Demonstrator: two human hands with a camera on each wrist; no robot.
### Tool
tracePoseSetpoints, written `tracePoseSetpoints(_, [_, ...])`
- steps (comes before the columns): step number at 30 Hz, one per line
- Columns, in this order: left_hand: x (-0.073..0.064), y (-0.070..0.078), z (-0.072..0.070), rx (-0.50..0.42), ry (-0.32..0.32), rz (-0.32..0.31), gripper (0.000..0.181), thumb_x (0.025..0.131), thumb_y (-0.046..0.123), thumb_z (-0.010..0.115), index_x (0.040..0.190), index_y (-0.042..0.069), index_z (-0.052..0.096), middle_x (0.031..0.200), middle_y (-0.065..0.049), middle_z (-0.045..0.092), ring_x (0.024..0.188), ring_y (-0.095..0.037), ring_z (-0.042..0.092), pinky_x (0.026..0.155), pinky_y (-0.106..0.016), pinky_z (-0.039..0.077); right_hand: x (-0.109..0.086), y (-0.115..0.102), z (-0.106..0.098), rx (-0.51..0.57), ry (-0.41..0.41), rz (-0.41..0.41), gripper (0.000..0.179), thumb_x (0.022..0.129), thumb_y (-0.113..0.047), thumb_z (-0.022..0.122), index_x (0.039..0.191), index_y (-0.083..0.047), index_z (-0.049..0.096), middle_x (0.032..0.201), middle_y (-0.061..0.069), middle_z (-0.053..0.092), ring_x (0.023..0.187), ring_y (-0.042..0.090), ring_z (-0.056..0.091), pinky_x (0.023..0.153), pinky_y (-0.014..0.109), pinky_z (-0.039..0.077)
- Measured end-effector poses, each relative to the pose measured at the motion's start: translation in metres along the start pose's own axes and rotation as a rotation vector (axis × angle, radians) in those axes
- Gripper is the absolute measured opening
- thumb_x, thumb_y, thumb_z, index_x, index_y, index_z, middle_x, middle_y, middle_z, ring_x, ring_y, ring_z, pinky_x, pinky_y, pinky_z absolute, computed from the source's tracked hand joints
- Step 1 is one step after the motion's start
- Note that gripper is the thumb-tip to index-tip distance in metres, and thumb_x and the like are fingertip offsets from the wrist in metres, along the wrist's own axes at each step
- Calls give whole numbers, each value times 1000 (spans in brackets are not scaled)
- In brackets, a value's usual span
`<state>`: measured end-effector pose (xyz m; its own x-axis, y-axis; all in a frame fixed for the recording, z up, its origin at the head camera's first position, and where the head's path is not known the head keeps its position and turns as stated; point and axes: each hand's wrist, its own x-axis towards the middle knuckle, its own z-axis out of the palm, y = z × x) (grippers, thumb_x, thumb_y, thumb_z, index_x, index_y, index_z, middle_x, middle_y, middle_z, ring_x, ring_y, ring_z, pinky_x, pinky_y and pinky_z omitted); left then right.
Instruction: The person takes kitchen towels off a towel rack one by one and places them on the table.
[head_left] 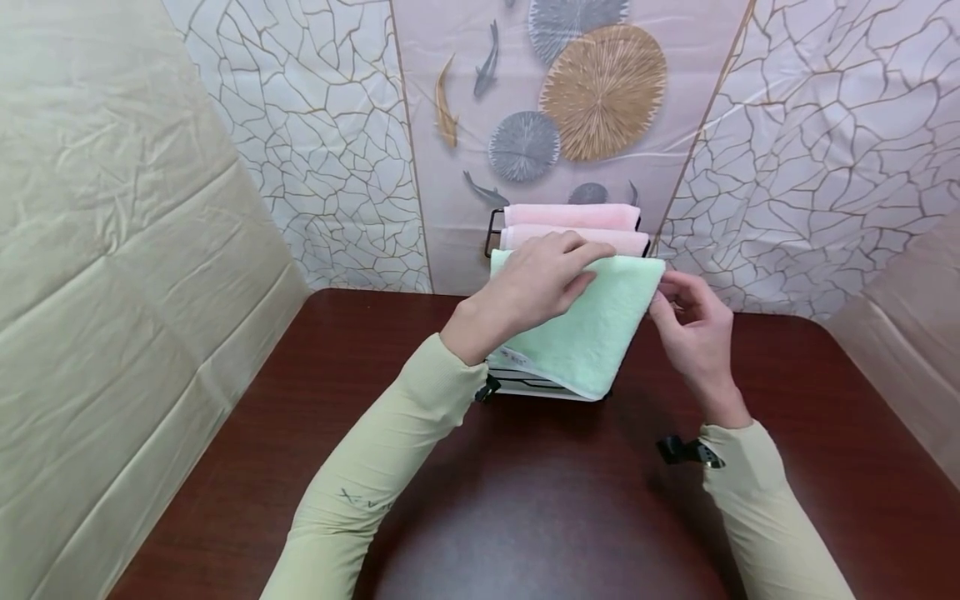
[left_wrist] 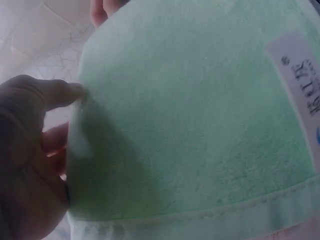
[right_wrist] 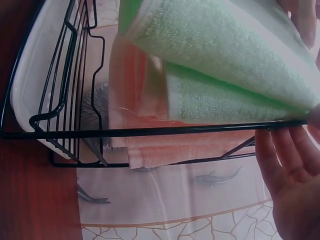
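Observation:
A light green towel (head_left: 611, 325) hangs over the front top bar of a black wire rack (right_wrist: 150, 131), with a white label near its lower left corner. My left hand (head_left: 532, 279) pinches the towel's top edge; in the left wrist view its thumb (left_wrist: 62, 94) lies on the near face, with fingers showing past the edge. At the upper right corner, my right hand (head_left: 697, 325) pinches the towel beside the bar. The right wrist view shows the green cloth folded over the bar, its lower edge flaring outward.
Two pink towels (head_left: 570, 217) hang on the rack's rear bars. A white tray (right_wrist: 30, 85) forms the rack's base. The rack stands on a dark red-brown table (head_left: 480, 500), near its back edge, against a patterned curtain (head_left: 337, 125).

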<state>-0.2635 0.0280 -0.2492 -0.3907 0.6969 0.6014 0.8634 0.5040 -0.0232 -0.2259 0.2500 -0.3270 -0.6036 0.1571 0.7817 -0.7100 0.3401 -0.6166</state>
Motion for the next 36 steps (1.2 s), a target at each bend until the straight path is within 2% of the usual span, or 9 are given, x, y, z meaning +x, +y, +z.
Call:
tracePoseSetpoints(5, [3,0,-7,90,-127,-102,24,100,26,56,121,16,65,97,-3,67,86,-20,65,75,-32,51,0,-9,2,2,8,-19,24,87,7,63,110,16,61,88,-12,68,72,2,60,59,13,44])
tracePoseSetpoints(7, [4,0,-8,102,-153,-135,22,101,28,56,116,17,66,96,-2,67,87,-18,65,76,-32,52,0,-9,2,7,11,-23,25,87,7,63,110,15,61,88,-12,68,72,2,60,60,13,44])
tracePoseSetpoints(9, [5,1,-8,101,-152,-159,20,101,30,56,113,19,68,94,0,66,87,-17,65,74,-32,52,0,-8,2,8,11,-26,24,87,7,63,110,16,61,88,-12,68,72,2,60,60,13,44])
tracePoseSetpoints(15, [2,1,-5,69,-31,-192,19,100,29,58,108,20,71,94,0,64,83,-18,64,69,-32,52,0,-9,4,9,15,-28,24,87,8,62,109,18,58,89,-14,68,73,1,62,62,11,47])
tracePoseSetpoints(22, [5,-1,-5,42,90,-201,19,101,27,55,106,15,68,96,0,66,88,-15,65,74,-32,53,-1,-10,3,-52,9,-43,25,87,9,62,111,17,59,91,-19,66,75,-1,61,60,10,45])
tracePoseSetpoints(30, [10,-6,-19,-63,148,-224,21,101,24,55,110,10,68,102,-3,68,89,-16,65,80,-31,52,-2,-10,3,-43,10,-46,24,87,11,61,110,18,58,88,-18,65,73,-2,60,59,11,44])
tracePoseSetpoints(36, [14,-8,-38,-109,197,-229,22,101,25,55,109,8,68,101,-5,66,86,-16,61,79,-30,51,-1,-10,3,-39,22,-46,24,86,11,62,109,18,58,86,-15,65,70,-1,58,59,11,43])
